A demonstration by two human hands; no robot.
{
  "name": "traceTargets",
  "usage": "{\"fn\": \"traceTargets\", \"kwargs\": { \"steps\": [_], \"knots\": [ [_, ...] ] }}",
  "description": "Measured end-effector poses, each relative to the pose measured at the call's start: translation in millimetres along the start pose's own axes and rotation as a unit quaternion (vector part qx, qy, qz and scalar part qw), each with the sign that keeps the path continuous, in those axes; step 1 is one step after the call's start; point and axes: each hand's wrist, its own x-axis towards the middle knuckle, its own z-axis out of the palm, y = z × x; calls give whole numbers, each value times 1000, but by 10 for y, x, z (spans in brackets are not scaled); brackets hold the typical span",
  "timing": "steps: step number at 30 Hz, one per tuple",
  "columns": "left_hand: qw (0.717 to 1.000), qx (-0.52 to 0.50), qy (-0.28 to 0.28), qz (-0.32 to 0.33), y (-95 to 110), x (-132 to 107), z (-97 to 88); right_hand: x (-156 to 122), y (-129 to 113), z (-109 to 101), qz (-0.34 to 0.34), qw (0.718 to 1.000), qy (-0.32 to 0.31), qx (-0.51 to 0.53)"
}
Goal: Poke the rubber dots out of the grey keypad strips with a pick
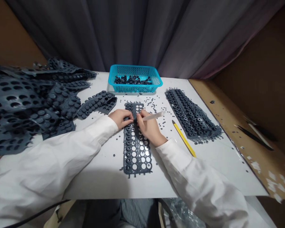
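Observation:
A dark grey rubber sheet (pixel 138 148) with rows of round parts lies flat in front of me; many of its holes show the white surface beneath. My left hand (pixel 121 118) is closed at the sheet's left edge, its fingertips on the rubber. My right hand (pixel 152 128) grips a slim white stick-like tool (pixel 154 116) that slants up to the right. The tool's lower end is hidden by the fingers, close to the left fingertips over the sheet.
A blue basket (pixel 135 89) holding small dark rubber pieces stands at the back. Punched-out sheets (pixel 16 101) pile up at left. Another full sheet (pixel 192 115) and a yellow knife-like tool (pixel 184 139) lie at right. Tiny dark discs are scattered between; black tweezers (pixel 254 136) rest far right.

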Motion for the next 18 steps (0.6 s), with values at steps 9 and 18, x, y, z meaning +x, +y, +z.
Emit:
{"fn": "traceTargets", "kwargs": {
  "steps": [9, 18],
  "knots": [
    [969, -159, 108, -154, -84, -1, -192, -9, -17, -11, -2, 1000, 1, 13],
    [883, -373, 159, -236, -18, 305, -423, -48, 20, 2, 38, 988, 34, 143]
  ]
}}
